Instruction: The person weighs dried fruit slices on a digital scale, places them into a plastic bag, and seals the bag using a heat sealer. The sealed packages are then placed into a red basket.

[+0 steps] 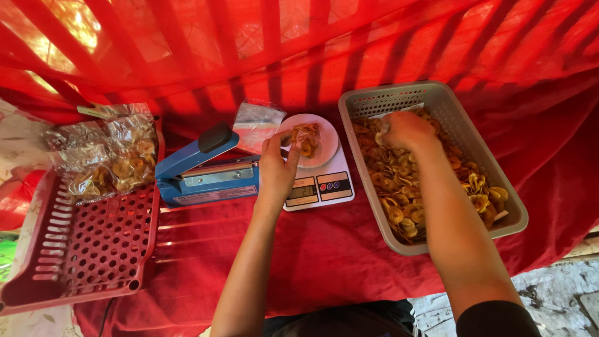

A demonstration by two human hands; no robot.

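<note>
1. Red cloth (349, 249) covers the whole worktop and hangs up behind it too, w/ striped shadows across the backdrop.
2. Red plastic tray (87, 249), perforated, sits far left; filled clear bags of chips (112, 159) lie on its upper end.
3. Grey plastic basket (493, 134), slotted walls, stands at right, tilted a bit in view, abt full of yellow-brown chips (399, 181).
4. Blue heat sealer (199, 171) rests between tray and scale, its arm raised at an angle, dark handle up top.
5. White kitchen scale (324, 184) is just right of the sealer, touching or nearly so; round white plate (327, 146) on top, display facing the person.
6. Stack of empty clear bags (256, 125) leans behind the sealer, just left of the plate.
7. Small clear bag w/ chips (306, 138) lies on the scale plate.
8. Left hand (276, 165) reaches over the scale's front; thumb and fingers pinch the near edge of that small bag, so it's gripping the bag.
9. Right hand (409, 130) is down in the basket's far end, fingers curled into the chips; looks closed on some, though what's inside the fist can't be seen.
</note>
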